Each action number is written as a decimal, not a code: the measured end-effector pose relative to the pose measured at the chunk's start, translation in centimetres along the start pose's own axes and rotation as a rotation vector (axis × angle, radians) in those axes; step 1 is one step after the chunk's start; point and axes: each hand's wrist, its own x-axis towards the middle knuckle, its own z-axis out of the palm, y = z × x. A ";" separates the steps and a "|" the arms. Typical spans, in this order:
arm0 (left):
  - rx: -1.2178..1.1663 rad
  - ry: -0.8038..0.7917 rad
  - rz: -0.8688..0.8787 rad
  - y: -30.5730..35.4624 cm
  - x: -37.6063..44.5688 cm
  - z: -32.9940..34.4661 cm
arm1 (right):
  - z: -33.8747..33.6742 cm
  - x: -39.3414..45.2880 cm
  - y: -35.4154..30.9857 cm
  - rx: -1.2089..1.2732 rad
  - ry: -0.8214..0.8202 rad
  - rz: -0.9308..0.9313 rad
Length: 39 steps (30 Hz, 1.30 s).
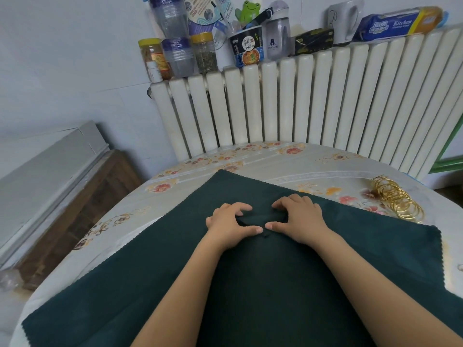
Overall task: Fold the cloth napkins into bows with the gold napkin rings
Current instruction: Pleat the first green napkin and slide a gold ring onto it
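Note:
A dark green cloth napkin (140, 251) lies spread flat over the round table, one corner pointing away from me. At its middle my left hand (230, 221) and my right hand (298, 216) sit side by side. Each pinches a small raised ridge of the green cloth between thumb and curled fingers, and the two thumb tips nearly touch. Several gold napkin rings (398, 199) lie in a loose pile on the table at the right, beyond the napkin's right edge and apart from both hands.
The table (288, 161) has a floral plastic cover. A white radiator (300, 101) stands right behind it, with jars, bottles, a noodle cup and a kitchen-wipe pack on top. A wooden crate with a grey board (62, 176) is on the left.

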 end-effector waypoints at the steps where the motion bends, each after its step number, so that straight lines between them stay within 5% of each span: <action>1: 0.020 -0.053 -0.015 0.4 0.2 -0.3 | -0.1 0.1 -0.1 -0.018 -0.023 -0.003; 7: 0.140 -0.158 0.033 1.8 0.8 -0.6 | -0.6 0.3 -0.9 -0.013 -0.056 -0.018; 15: 0.253 0.161 0.272 1.6 -2.2 0.4 | -0.8 -2.2 -1.1 -0.026 0.219 -0.171; 23: 0.377 0.128 0.409 0.2 -4.4 0.4 | -1.6 -4.1 0.0 -0.061 0.062 -0.320; 33: 0.006 -0.006 0.183 0.2 -4.5 0.3 | -1.8 -4.2 -0.4 0.099 -0.077 -0.159; 39: 0.161 -0.081 0.149 0.7 -3.5 -0.4 | -1.6 -3.5 -1.0 -0.079 -0.090 -0.116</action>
